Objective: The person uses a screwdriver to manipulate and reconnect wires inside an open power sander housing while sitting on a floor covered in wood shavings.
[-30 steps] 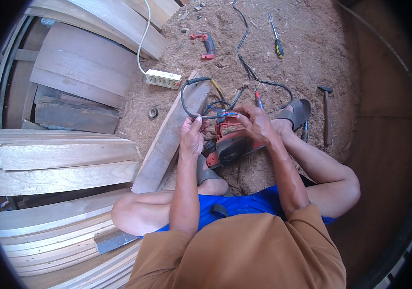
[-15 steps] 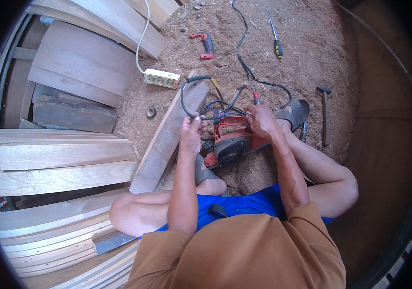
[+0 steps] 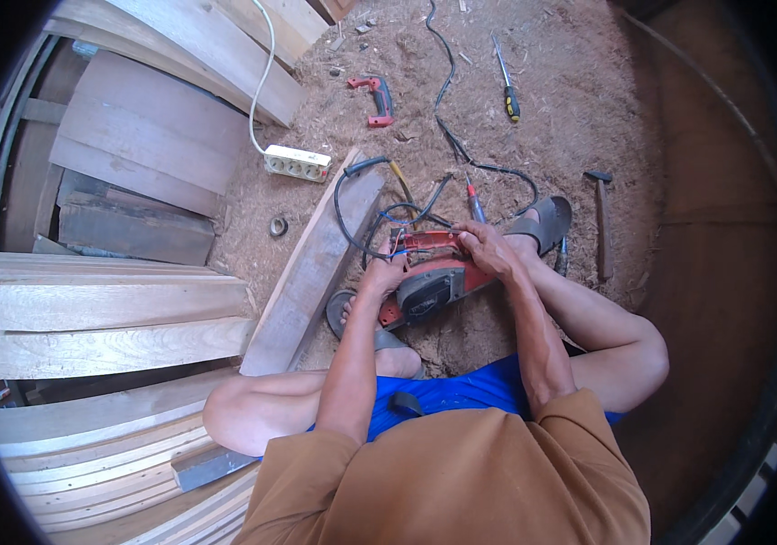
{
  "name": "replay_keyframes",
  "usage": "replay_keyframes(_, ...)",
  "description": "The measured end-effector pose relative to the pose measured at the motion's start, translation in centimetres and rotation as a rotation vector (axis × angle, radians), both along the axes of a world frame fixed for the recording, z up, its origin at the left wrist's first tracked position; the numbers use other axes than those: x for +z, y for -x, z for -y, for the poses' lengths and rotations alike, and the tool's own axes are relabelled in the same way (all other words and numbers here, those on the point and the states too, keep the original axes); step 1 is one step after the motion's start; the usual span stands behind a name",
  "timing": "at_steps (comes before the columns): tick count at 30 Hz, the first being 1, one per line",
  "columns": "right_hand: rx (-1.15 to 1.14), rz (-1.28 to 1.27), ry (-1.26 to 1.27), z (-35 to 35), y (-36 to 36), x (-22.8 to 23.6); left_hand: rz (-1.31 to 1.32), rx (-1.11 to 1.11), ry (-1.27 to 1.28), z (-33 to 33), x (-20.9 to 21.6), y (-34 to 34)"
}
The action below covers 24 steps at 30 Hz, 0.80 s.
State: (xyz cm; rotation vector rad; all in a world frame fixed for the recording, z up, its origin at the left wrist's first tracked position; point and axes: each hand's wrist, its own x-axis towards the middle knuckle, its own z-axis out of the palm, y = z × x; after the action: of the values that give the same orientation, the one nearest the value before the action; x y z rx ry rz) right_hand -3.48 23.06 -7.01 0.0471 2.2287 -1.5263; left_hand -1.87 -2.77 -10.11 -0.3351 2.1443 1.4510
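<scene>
A red and black electric planer [image 3: 431, 295] rests on the ground between my feet, its red handle [image 3: 434, 240] opened so that thin coloured wires show. My left hand [image 3: 382, 275] is closed at the handle's left end, on the black power cable [image 3: 341, 214] where it meets the wires; its fingertips are partly hidden. My right hand [image 3: 488, 251] pinches the handle's right end with thumb and fingers. Just beyond it lies a screwdriver [image 3: 476, 205] with a red and bluish handle.
A plank [image 3: 311, 272] lies left of the planer. Farther off are a white power strip [image 3: 298, 163], a tape roll [image 3: 278, 226], a red-black handle cover [image 3: 378, 100] and a yellow-black screwdriver [image 3: 508, 91]. A hammer [image 3: 603, 222] lies right; stacked boards [image 3: 120, 300] stand left.
My left hand has brought the cable down and right to the planer's handle. My right hand has drawn back slightly from the red screwdriver onto the handle. The view has shifted a little.
</scene>
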Motion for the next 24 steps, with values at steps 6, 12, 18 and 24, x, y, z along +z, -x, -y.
replay_keyframes(6, 0.044, -0.075, -0.134, 1.7, 0.3, 1.6, -0.194, 0.018, 0.044, 2.1, -1.9, -0.2)
replay_keyframes(12, -0.084, -0.069, -0.052, 0.3, -1.7, 6.5, -0.218, 0.004, -0.004, 0.2, 6.2, -0.6)
replay_keyframes(18, -0.043, -0.333, -0.159, 1.2, -2.9, 14.9, -0.344, -0.027, 0.006, 1.4, 11.2, -0.6)
replay_keyframes(24, -0.052, -0.346, -0.120, 0.7, -4.8, 22.8, -0.385, 0.051, -0.415, 0.5, 18.9, -2.9)
